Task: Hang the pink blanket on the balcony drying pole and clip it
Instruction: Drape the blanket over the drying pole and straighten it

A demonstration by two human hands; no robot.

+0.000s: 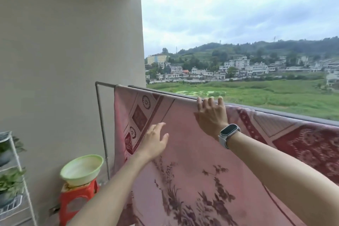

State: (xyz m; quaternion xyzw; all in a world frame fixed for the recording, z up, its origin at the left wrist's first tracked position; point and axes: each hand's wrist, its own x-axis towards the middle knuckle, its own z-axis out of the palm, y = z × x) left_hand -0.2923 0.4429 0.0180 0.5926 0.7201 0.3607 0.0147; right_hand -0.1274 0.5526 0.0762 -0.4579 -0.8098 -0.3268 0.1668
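The pink blanket (185, 154), patterned with dark red borders and flowers, hangs over the metal drying pole (105, 84) and fills the lower middle and right of the view. My right hand (211, 114), with a watch on its wrist, rests at the blanket's top fold, its fingers hooked over the pole. Lower and to the left, my left hand (155, 141) lies with spread fingers against the hanging cloth. No clip is in view.
A beige wall (64, 42) stands left of the pole's upright (102, 126). A pale green basin (81, 169) sits on a red plastic stool (77, 202) at lower left. A white wire rack (16, 167) with plants is at the far left. Beyond lies the balcony ledge (286, 111).
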